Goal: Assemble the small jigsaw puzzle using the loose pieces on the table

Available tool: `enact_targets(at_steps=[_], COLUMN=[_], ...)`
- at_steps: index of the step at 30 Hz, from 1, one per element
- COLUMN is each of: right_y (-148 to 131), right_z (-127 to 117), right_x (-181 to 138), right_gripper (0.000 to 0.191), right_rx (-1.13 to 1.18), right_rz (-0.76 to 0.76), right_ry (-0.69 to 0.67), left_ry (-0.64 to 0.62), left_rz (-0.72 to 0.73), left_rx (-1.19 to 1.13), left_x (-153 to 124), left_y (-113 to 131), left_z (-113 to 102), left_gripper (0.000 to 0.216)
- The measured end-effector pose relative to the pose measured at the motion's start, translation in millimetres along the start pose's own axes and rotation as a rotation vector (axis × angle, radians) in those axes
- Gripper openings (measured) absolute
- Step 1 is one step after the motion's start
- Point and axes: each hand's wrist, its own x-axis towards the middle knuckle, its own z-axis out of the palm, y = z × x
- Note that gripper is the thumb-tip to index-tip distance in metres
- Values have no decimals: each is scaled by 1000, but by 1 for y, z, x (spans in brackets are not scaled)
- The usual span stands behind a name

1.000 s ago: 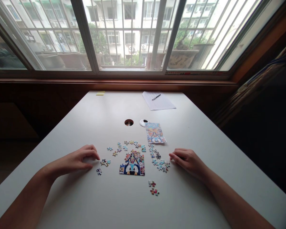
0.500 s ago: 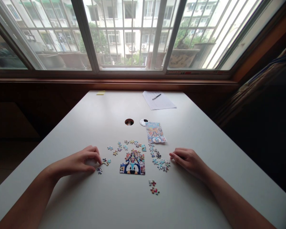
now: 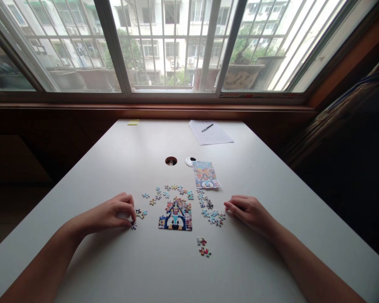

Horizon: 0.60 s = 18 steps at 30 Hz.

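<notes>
A partly built cartoon jigsaw (image 3: pixel 175 215) lies on the white table (image 3: pixel 145 143). My left hand (image 3: pixel 113 212) rests to its left with fingers curled, its thumb and fingertips pinching a small loose piece (image 3: pixel 133 226). A joined pair of pieces (image 3: pixel 140 213) lies just beyond those fingertips. My right hand (image 3: pixel 249 212) rests on the table to the right, fingers curled loosely, beside a cluster of blue pieces (image 3: pixel 213 217). More loose pieces (image 3: pixel 169 191) lie scattered behind the jigsaw. A few pieces (image 3: pixel 203 247) sit in front of it.
A printed reference picture (image 3: pixel 205 174) lies behind the pieces. Near it are a cable hole (image 3: pixel 171 160) and its white cap (image 3: pixel 190 161). A sheet of paper (image 3: pixel 210 132) with a pen (image 3: pixel 207 127) and a yellow note (image 3: pixel 133 122) lie at the far edge under the window.
My left hand slid right and nearer, and its fingers closed onto the small loose piece. My right hand stayed where it was.
</notes>
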Motion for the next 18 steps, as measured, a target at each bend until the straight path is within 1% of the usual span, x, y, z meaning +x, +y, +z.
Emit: enact_targets(at_steps=[12, 18], right_y=[-4, -4], right_z=[-2, -2], right_x=[0, 0], right_gripper=[44, 43], right_rx=[11, 6], right_rz=[5, 8], right_ry=[-3, -5], left_ry=[-5, 0], left_rz=[-27, -6], left_rx=[-21, -27], left_x=[2, 4], left_y=[6, 4], left_z=[3, 5], left_gripper=[12, 10])
